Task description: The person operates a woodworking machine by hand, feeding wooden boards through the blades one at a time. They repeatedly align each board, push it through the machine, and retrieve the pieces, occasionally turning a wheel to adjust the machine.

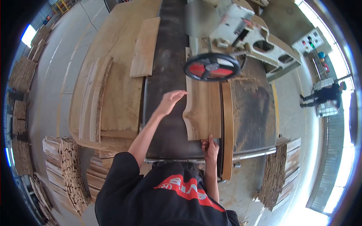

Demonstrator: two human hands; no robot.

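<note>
Board held side + end, lined up w/ guide strip

Wide board lies flat on the dark surface, near end toward the person, far part running up under the handwheel of the machine & hidden there. L hand is unclenched, fingers together & stretched out, tips at the board's wavy L edge; prob. b/c that edge is uneven & a light touch there steadies it sideways. R hand is at the near end, thumb up on the board, other fingers curled in by the end; looks like control from behind, but can't tell if it's a real grip or just a push. Hands sit at side + end, so betw. them they can check both twist & drift, & both are on the near side of the wheel.

Long wooden strip runs just beside the board's straight R edge, its near end jutting past the surface; likely a guide, hence straight edge that side, wavy one to the L hand.

On the wood-topped surface to the L: loose strips laid side by side, plus a single plank farther off, approx. lengthwise too, prob. for easy reach
</note>
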